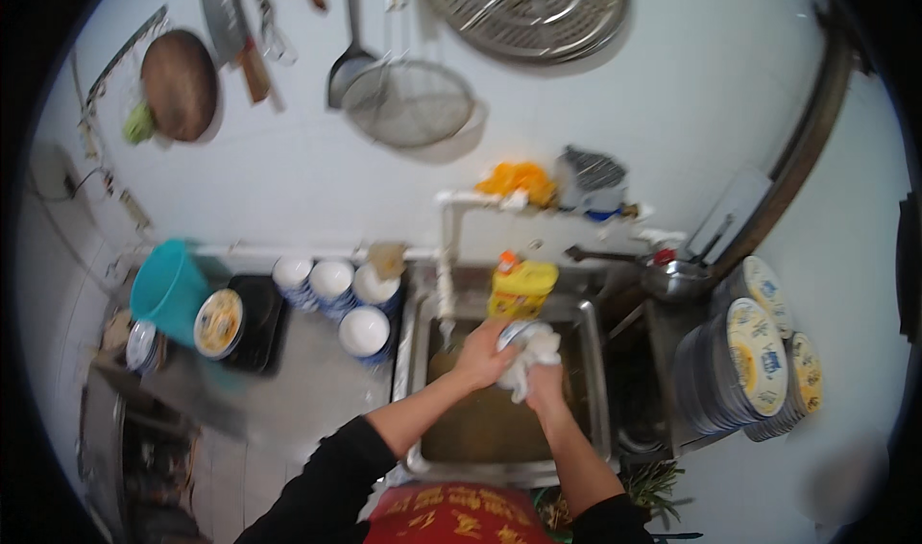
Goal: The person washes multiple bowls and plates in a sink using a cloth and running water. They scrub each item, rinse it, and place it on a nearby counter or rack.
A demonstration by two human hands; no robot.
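Note:
Over the metal sink (599, 400), filled with murky water, my left hand (484, 357) grips the edge of a blue-and-white bowl (513, 332). A white cloth (531, 364) is in my right hand (545, 380), pressed against that bowl; the cloth hides most of the bowl and the right fingers. Just beyond both hands stands a yellow plastic bottle (524, 287) with an orange cap. To the left of them, a white pipe tap (444, 285) runs a little water into the sink.
Stacks of bowls (364, 331) and a black tray (268, 321) stand on the left metal counter (302, 393), near a turquoise bucket (160, 285). At right are tall stacks of patterned plates (755, 357) and a metal pan (676, 280). A strainer (409, 103) hangs on the wall.

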